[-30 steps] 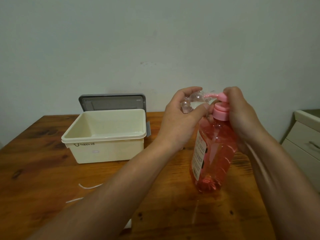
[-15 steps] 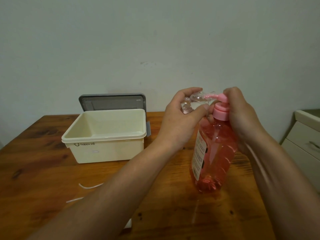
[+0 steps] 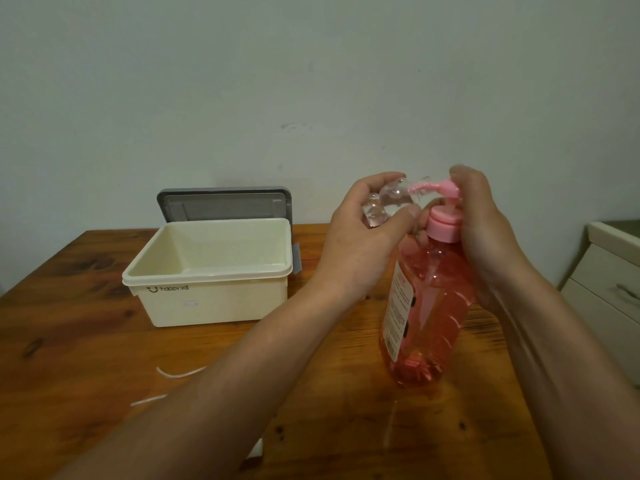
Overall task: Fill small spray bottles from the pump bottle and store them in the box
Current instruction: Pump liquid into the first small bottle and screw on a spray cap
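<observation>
Left hand (image 3: 360,237) curled round a small clear bottle (image 3: 388,206), thumb and fingers pinching it, tipped on its side with the mouth against the pink spout (image 3: 420,186). Right hand (image 3: 485,230) wrapped round the neck and pump top of the pump bottle (image 3: 429,306), fingers curled close; which finger bears on the plunger cannot be told. Pump bottle stands on the table (image 3: 69,358), leaning a little, pink liquid nearly to the shoulder. Cream box (image 3: 207,292) well to the left, open, nothing seen inside; grey lid (image 3: 225,206) propped behind it. Filling looks under way. Risks: the small mouth is narrow and held sideways, so a hard stroke or a slipped spout would send liquid over the fingers and wood; wet fingers could lose the slick little bottle; a downward push off-centre could tip the tall bottle.
</observation>
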### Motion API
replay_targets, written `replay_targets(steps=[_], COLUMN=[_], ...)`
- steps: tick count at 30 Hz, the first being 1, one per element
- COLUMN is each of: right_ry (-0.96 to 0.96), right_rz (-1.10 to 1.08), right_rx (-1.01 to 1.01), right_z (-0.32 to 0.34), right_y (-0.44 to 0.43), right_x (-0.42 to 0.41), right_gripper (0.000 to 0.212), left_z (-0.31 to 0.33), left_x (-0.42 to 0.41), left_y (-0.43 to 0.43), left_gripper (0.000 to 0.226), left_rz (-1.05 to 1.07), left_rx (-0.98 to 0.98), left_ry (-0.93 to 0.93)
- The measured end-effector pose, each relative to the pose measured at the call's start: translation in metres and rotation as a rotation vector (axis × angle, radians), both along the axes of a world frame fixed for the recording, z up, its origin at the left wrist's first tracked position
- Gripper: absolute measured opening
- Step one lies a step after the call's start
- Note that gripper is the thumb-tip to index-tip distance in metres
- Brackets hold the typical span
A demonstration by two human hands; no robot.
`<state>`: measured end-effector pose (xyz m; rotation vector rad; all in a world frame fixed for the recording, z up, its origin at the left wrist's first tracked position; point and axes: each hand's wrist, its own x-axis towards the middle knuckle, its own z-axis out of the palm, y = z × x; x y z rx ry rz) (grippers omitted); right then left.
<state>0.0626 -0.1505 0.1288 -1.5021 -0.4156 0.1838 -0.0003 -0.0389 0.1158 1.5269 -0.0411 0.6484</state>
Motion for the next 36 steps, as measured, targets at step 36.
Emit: replay_targets(steps=[36], right_ry=[-0.056], right_rz=[0.069], right_rx=[-0.001], right_z=[0.0019], right_y=[-0.0031], right_x=[-0.0052], right_gripper=[0.07], left_z=[-0.0059], left_x=[0.0016], left_y=[0.0073], left_gripper=[0.037], left_rz=[0.05], left_rx=[0.004], left_ry=[-0.001])
